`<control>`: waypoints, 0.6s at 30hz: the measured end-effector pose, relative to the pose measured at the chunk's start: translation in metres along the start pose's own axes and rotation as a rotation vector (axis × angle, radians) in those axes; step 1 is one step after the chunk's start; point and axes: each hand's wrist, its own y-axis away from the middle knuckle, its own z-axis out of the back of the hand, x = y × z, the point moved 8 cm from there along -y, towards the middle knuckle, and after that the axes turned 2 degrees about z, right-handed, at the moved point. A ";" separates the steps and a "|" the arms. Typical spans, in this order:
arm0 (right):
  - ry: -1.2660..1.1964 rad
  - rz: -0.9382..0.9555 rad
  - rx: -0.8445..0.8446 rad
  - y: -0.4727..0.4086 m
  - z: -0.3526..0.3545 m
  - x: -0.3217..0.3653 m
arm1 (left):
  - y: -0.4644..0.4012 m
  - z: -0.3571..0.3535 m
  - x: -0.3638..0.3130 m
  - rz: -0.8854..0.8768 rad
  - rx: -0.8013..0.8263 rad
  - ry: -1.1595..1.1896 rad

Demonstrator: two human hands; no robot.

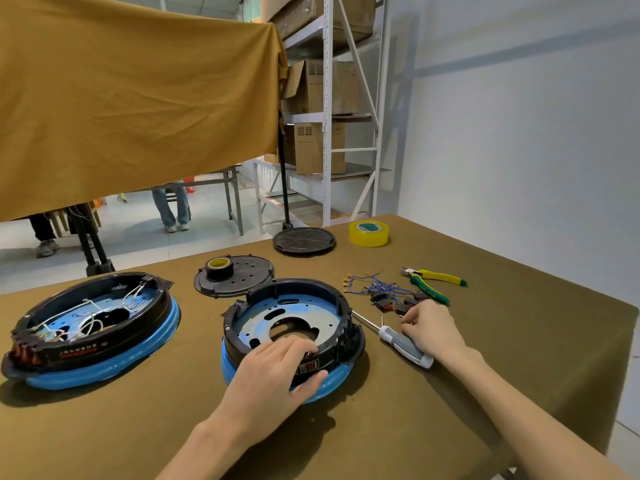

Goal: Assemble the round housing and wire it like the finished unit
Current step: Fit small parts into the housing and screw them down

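The round housing (294,320), black ring on a blue base with a bare metal plate inside, lies at the table's middle. My left hand (277,372) grips its near rim, thumb on the blue edge and fingers over the black ring. The finished unit (93,327), with white wires inside, lies at the left. My right hand (433,327) rests over the grey handle of a screwdriver (398,341), its fingertips touching the table next to the black and red switches (398,304) with blue wires (374,285). I cannot tell whether those fingers pinch anything.
A black cover plate (239,280) carrying a small tape roll (219,266) lies behind the housing. Further back sit a second black disc (304,240) and a yellow tape roll (369,233). Green-yellow pliers (433,282) lie at the right. The table's edge runs close on the right.
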 end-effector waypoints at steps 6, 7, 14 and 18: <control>-0.442 0.238 -0.154 0.027 0.020 0.045 | -0.001 0.003 0.008 0.119 -0.072 0.109; -0.559 0.267 -0.076 0.032 0.014 0.057 | 0.000 0.004 0.012 0.161 -0.089 0.144; -0.886 0.296 -0.004 0.048 -0.004 0.092 | 0.011 0.031 0.054 0.336 -0.191 0.240; -0.938 0.336 -0.094 0.051 -0.004 0.099 | -0.001 0.034 0.032 0.326 -0.169 0.092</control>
